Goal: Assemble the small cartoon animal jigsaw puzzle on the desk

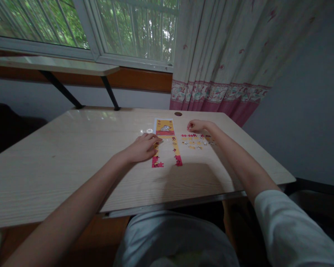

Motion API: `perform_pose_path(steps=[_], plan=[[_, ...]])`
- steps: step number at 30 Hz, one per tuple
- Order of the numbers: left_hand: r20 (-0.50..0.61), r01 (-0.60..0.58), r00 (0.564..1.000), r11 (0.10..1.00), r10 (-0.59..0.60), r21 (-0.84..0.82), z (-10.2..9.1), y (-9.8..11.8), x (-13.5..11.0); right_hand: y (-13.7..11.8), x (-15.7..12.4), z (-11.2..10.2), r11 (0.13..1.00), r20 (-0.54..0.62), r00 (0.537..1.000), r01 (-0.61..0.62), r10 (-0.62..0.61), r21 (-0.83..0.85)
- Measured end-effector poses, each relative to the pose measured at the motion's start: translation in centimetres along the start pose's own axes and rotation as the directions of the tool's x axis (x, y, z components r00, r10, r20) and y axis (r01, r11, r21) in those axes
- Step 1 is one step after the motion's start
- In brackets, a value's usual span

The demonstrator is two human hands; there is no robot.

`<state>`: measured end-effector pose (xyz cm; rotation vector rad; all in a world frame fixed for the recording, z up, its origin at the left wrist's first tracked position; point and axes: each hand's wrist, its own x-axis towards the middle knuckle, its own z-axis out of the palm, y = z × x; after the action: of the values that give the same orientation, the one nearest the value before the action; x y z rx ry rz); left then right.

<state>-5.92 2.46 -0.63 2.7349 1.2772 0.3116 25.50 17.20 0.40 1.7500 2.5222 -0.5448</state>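
My left hand (146, 146) lies palm down with its fingers stretched out over the left side of a partly joined jigsaw frame (177, 150) in yellow and red. Above the frame is a reference picture (165, 127) of a white spotted animal on yellow and red. At the right, my right hand (198, 126) is pinched around a small reddish puzzle piece (188, 128), mostly covered by the fingers. Just below that hand, loose puzzle pieces (193, 142) lie in rough rows, red ones nearest the hand, yellow and white ones lower. My left fingers hide part of the frame's left edge.
The pale wooden table (86, 167) ends close to my body. A raised shelf (72, 66) on black supports stands at the back left. Behind are a window (139, 33) and a floral curtain (211, 55). A round cable hole (178, 114) is near the back edge.
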Motion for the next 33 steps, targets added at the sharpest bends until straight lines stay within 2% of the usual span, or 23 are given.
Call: perform_pose_path(steps=[7, 10, 12, 14, 17, 20, 23, 30, 32, 33], plan=[[-0.021, -0.003, 1.000, 1.000, 0.003, -0.001, -0.1, 0.2, 0.0, -0.4, -0.4, 0.1, 0.998, -0.024, 1.000, -0.001, 0.002, 0.057], [-0.065, -0.029, 0.998, 0.997, 0.025, -0.070, -0.5, 0.6, 0.0, -1.0, -1.1, 0.3, 0.991, -0.102, 0.994, 0.038, -0.025, 0.128], [-0.115, -0.033, 0.993, 0.988, 0.016, -0.150, -0.6, 1.0, 0.1, -1.9, -2.1, 0.7, 0.964, -0.179, 0.981, 0.112, -0.069, 0.241], [-0.162, -0.013, 0.986, 0.965, -0.030, -0.262, -0.6, 1.7, 0.2, -3.3, -3.6, 1.3, 0.896, -0.245, 0.959, 0.232, -0.144, 0.378], [-0.186, 0.047, 0.971, 0.888, -0.148, -0.458, -0.4, 3.0, 0.4, -5.7, -6.4, 2.8, 0.726, -0.325, 0.903, 0.422, -0.282, 0.543], [-0.153, 0.087, 0.963, 0.790, -0.222, -0.606, -0.1, 4.4, 0.6, -7.7, -9.1, 4.5, 0.599, -0.344, 0.880, 0.474, -0.327, 0.645], [-0.128, 0.080, 0.964, 0.710, -0.234, -0.699, 0.1, 5.4, 0.7, -9.1, -10.9, 5.9, 0.544, -0.365, 0.876, 0.482, -0.316, 0.686], [-0.134, 0.044, 0.964, 0.633, -0.230, -0.773, 0.6, 6.0, 0.9, -10.0, -11.6, 7.5, 0.539, -0.434, 0.858, 0.511, -0.275, 0.669], [-0.139, 0.056, 0.952, 0.603, -0.272, -0.796, 0.8, 5.9, 0.9, -9.9, -11.6, 7.8, 0.574, -0.496, 0.828, 0.546, -0.262, 0.610], [-0.144, 0.061, 0.944, 0.585, -0.298, -0.809, 0.9, 5.9, 0.9, -9.8, -11.7, 7.8, 0.610, -0.543, 0.799, 0.570, -0.257, 0.550]])
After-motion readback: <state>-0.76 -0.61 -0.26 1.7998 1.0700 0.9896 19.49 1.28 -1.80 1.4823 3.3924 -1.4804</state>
